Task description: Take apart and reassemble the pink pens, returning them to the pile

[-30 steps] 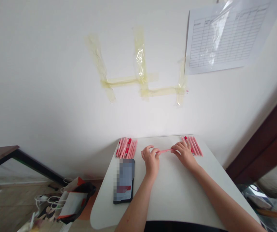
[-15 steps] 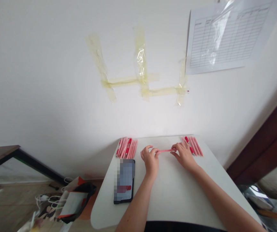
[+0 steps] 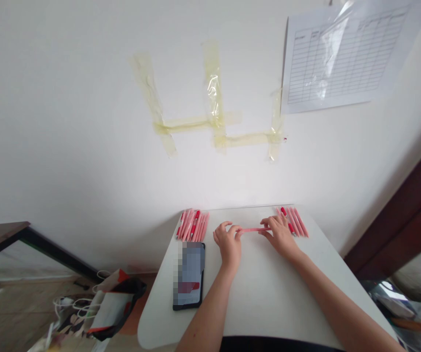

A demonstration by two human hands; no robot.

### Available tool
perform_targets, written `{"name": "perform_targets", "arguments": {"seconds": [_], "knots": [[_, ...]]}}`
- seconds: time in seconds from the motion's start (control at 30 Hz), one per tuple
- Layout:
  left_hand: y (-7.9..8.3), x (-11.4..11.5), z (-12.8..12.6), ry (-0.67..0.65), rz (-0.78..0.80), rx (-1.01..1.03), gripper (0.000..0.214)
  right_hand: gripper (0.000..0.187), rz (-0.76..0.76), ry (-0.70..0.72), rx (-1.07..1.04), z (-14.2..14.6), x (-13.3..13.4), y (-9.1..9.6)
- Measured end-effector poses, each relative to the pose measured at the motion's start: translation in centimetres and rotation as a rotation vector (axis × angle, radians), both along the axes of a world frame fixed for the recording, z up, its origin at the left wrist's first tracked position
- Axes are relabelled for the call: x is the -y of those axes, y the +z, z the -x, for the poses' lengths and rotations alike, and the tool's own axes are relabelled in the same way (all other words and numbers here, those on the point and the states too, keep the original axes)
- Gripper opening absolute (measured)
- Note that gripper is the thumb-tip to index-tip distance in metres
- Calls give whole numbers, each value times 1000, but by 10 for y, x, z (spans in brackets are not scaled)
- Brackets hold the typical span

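A slim pink pen lies level between my two hands, above the white table. My left hand pinches its left end between thumb and fingertips. At the other end, my right hand closes thumb and fingers on the pen, partly covering it. Just past the right hand lies a small row of pink pens, with a red pen among them. Farther left, a larger bunch of pink pens lies at the table's back corner, with some red parts showing.
A phone in a dark case lies on the white table, left of my left forearm. Behind the table rises a white wall with yellowish tape and a printed sheet. Paper bags stand on the floor at left.
Both hands keep hold of the pen in almost the same place. The right fingers and the pen have shifted very slightly; the pens on the table have not moved.
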State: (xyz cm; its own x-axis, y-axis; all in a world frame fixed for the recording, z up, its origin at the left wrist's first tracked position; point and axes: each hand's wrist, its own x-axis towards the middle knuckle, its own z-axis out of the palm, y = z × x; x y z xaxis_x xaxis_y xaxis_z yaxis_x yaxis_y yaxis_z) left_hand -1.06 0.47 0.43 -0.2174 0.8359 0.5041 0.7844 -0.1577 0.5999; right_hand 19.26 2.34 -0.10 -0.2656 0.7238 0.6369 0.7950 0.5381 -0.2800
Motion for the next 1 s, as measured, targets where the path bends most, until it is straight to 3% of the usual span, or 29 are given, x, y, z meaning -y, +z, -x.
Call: {"name": "perform_targets", "arguments": {"seconds": [0.5,0.7,1.0], "knots": [[1,0,1,8,16,12,10,19,22,38,-45,-5,-3,-2],[1,0,1,-1,10,4,10,28,49,40,-6,-7,-3,0],[-1,-2,1,2,17,23,10,18,-1,-14,-28,-6,-2,-1]]}}
